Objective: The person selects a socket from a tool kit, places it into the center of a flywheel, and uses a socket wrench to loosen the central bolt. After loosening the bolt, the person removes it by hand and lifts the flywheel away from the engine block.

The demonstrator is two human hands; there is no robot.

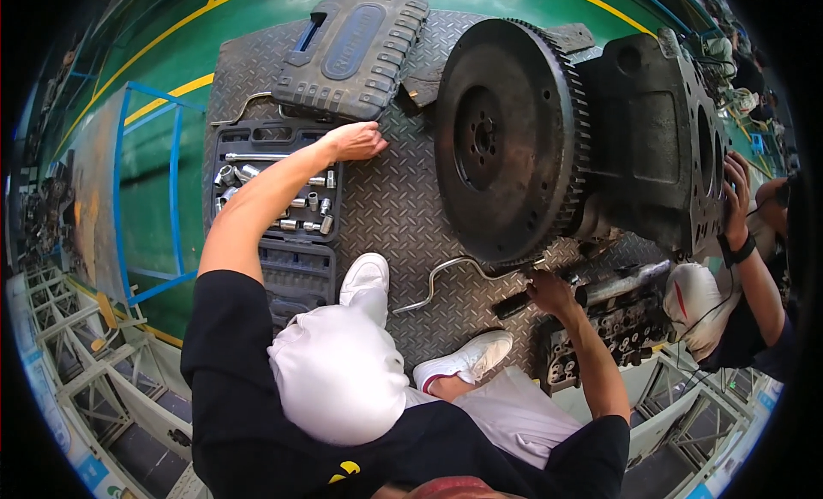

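Left hand (358, 141) loosely curled, I stretch that arm across the open socket case (273, 137); my right hand (553, 291) bends in at the bent rod's (420, 297) end, below the flywheel (506, 156), grip unclear.

Open lane: bare treadplate (399, 212) is stretching between socket tray (291, 141) and flywheel (467, 182).
Near edge: bent bar (463, 259) and shoes (365, 273) are crowding in.
Far edge: closed case (353, 49) is barring the left.
Right edge: engine block (639, 139) is walling it.
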